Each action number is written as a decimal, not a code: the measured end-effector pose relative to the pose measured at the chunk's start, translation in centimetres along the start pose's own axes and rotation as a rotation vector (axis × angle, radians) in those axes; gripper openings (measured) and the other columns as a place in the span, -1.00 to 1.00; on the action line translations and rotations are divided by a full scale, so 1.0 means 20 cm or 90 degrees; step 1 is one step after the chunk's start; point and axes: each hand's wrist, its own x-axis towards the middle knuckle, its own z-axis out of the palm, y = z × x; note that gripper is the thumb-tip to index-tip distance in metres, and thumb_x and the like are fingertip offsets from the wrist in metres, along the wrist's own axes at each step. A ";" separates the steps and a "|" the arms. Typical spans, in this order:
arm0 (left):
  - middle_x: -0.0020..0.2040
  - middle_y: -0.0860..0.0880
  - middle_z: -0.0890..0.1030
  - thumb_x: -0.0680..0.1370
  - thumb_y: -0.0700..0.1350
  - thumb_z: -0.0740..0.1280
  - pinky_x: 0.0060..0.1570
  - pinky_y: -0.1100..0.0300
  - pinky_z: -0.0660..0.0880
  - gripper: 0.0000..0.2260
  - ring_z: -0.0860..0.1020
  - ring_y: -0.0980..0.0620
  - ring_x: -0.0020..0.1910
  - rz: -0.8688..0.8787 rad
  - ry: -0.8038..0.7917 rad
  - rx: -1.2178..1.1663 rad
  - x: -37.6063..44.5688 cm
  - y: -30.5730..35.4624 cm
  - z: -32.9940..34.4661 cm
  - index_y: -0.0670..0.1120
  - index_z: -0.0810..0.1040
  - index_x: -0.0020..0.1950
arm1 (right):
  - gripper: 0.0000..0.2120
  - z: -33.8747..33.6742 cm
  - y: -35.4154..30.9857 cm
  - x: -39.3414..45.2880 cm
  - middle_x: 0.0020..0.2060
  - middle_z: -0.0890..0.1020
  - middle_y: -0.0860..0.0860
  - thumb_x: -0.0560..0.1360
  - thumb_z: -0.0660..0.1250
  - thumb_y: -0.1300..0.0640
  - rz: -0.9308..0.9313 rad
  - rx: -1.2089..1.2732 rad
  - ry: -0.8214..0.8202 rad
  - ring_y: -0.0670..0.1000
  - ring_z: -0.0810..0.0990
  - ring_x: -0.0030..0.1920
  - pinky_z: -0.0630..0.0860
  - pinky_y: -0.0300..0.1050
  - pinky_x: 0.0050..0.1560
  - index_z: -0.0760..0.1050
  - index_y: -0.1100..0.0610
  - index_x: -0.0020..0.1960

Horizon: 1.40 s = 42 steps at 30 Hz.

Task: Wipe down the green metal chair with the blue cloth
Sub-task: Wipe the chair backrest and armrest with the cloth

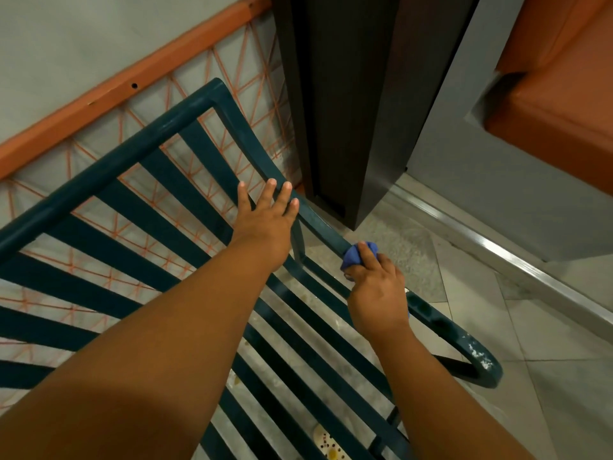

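The green metal chair [126, 154] fills the left and middle of the view, seen from above, with a slatted back and a slatted seat. Its right armrest runs down to a curled end with chipped paint. My left hand [268, 210] rests flat with spread fingers on the upper part of that armrest, where it meets the back. My right hand [378, 293] is closed around the bunched blue cloth [356, 255], which is pressed on the armrest's middle. Most of the cloth is hidden under my fingers.
A dark wooden door frame [335, 104] stands just right of the chair's back. A grey wall with an orange rail [126, 81] and orange line pattern lies behind the chair. Grey floor tiles and a metal threshold strip [517, 260] are at right, and an orange cushioned panel [560, 94] at top right.
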 end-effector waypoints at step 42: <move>0.55 -0.09 -0.32 0.49 -0.22 0.35 0.37 -0.35 -0.29 -0.09 -0.30 -0.14 0.51 0.081 -0.100 -0.043 -0.10 0.41 0.01 -0.01 -0.30 0.54 | -0.65 -0.29 0.24 0.26 0.21 0.49 0.20 0.65 0.03 0.07 0.280 0.293 -0.389 0.16 0.45 0.22 0.31 0.03 0.28 0.44 0.24 0.26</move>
